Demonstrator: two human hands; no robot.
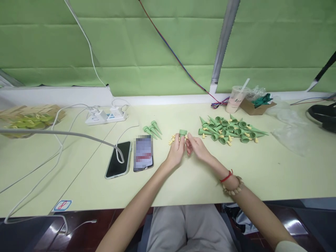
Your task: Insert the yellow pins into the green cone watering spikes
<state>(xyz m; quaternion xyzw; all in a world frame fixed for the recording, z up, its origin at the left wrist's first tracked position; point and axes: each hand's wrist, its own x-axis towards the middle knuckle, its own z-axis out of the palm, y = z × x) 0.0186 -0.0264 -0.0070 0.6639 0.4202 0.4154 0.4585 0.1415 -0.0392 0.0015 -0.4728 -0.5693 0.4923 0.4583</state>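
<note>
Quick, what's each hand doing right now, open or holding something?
Left hand: closed, holding a green cone.
Right hand: closed on a yellow piece at the cone's side.

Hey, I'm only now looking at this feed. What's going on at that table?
A seated person is working with both hands over the table. The left hand holds a green cone, while the right hand has its fingers at a small yellow piece on the cone's side; whether they grip it is unclear. A heap of green cones mixed with yellow bits lies to the right, and three green cones lie to the left, near two phones.
</note>
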